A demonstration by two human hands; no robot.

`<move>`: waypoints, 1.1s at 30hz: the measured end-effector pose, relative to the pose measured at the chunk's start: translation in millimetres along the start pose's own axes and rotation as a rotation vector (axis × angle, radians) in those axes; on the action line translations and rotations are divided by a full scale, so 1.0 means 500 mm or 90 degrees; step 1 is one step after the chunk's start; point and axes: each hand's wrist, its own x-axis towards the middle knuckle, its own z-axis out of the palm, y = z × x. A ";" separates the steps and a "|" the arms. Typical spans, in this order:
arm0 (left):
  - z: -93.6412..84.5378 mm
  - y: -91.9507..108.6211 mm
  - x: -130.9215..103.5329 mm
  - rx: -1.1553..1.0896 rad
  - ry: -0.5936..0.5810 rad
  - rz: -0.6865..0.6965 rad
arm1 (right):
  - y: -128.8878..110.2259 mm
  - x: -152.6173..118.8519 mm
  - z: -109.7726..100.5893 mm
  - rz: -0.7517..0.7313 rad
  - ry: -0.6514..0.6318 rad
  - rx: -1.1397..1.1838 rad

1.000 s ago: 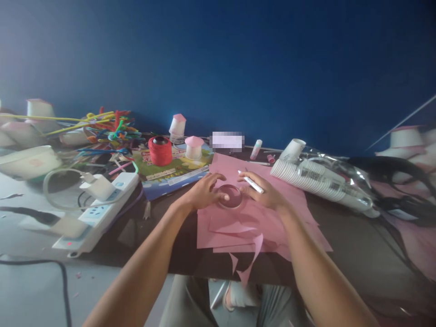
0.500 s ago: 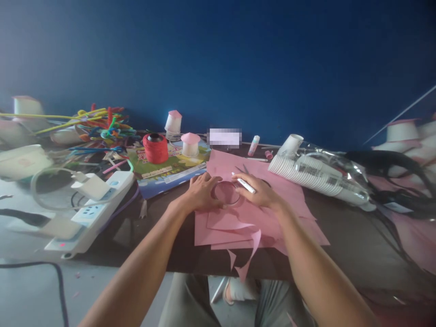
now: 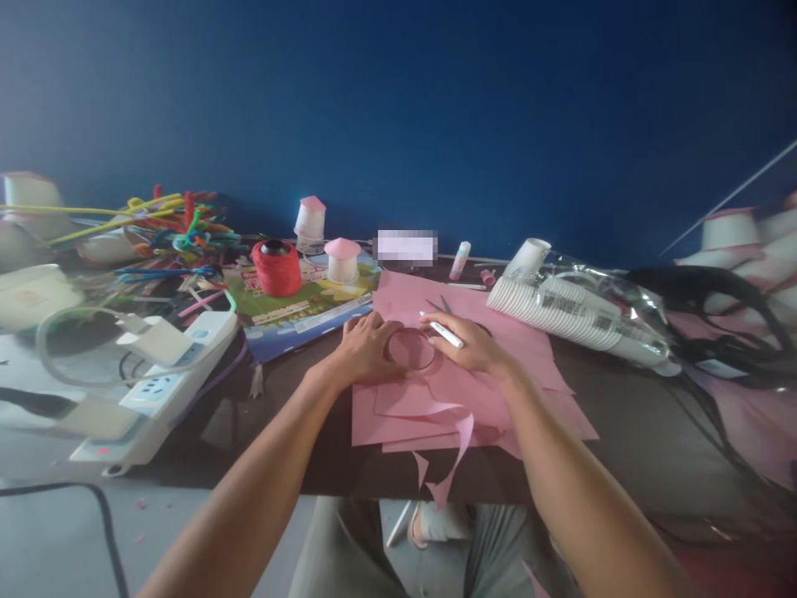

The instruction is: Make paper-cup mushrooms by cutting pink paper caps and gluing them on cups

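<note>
My left hand (image 3: 367, 349) is closed on the left side of a thin round ring (image 3: 396, 363), perhaps a roll of tape, which lies flat on pink paper (image 3: 398, 292). My right hand (image 3: 470, 345) has its fingers at the ring's right edge. It also holds a white pen (image 3: 447, 335), which points up and left, away from the paper. Just beyond the right hand lie scissors (image 3: 441, 305), partly hidden by it. Curled pink paper scraps (image 3: 461, 440) hang near the table's front edge.
To the right lies a bagged stack of white paper cups (image 3: 548, 309). Behind are a glue stick (image 3: 460, 260) and capped cups (image 3: 342, 260). Red thread (image 3: 276, 268) stands on a colourful booklet (image 3: 299, 320). Pipe cleaners (image 3: 187, 224) and a power strip (image 3: 155, 390) are left.
The whole view has shifted slightly. Both hands keep their places at the ring, and the pen stays in my right hand.
</note>
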 end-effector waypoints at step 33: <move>-0.008 0.009 -0.001 -0.002 -0.017 -0.003 | -0.003 -0.001 -0.005 0.004 -0.018 -0.006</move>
